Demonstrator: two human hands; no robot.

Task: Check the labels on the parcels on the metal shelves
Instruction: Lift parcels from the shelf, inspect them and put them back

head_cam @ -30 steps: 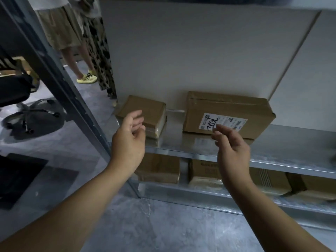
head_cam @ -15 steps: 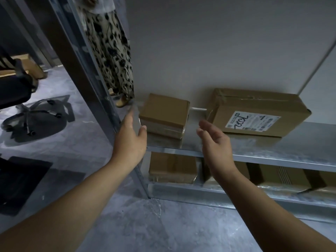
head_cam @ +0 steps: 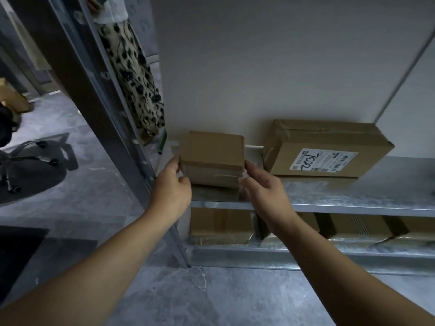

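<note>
Small box point(head_cam: 213, 158), at the left end of the metal shelf point(head_cam: 341, 198), clasped on its two sides by the left hand point(head_cam: 170, 188) and right hand point(head_cam: 263, 191); an even lift and slow turn should reveal its unseen faces.

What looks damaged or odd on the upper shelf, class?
The large parcel has a dented upper left corner with wrinkled tape. The small parcel, gripped by the left hand and right hand, shows no visible label.

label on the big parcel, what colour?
White label with a black handwritten scrawl; head view.
</note>
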